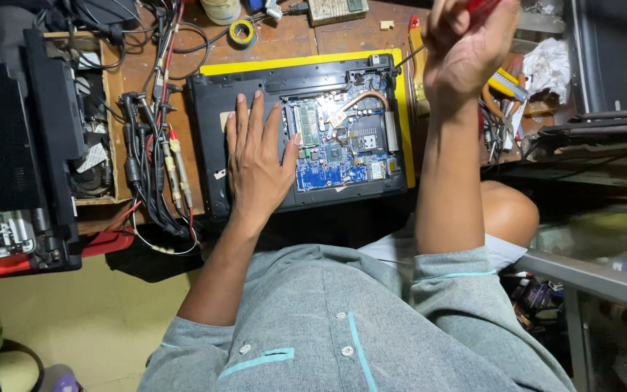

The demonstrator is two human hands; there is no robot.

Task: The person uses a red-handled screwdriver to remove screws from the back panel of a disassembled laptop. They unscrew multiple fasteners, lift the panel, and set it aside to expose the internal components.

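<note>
L hand (259, 163): fingers spread, released, flat on opened laptop (306, 131). R hand (466, 47): fingers clenched on red-handled screwdriver (482, 6), tip at laptop's corner.

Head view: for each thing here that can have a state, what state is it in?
Laptop: upside down, bottom cover off, blue circuit board exposed.
Left hand: flat, fingers spread, pressing on the laptop base.
Right hand: closed grip on the screwdriver.
Screwdriver: held tilted, tip at the laptop's top right corner.
Yellow tape roll: lying flat on the wooden bench.
Cables: tangled, loose beside the laptop.
</note>
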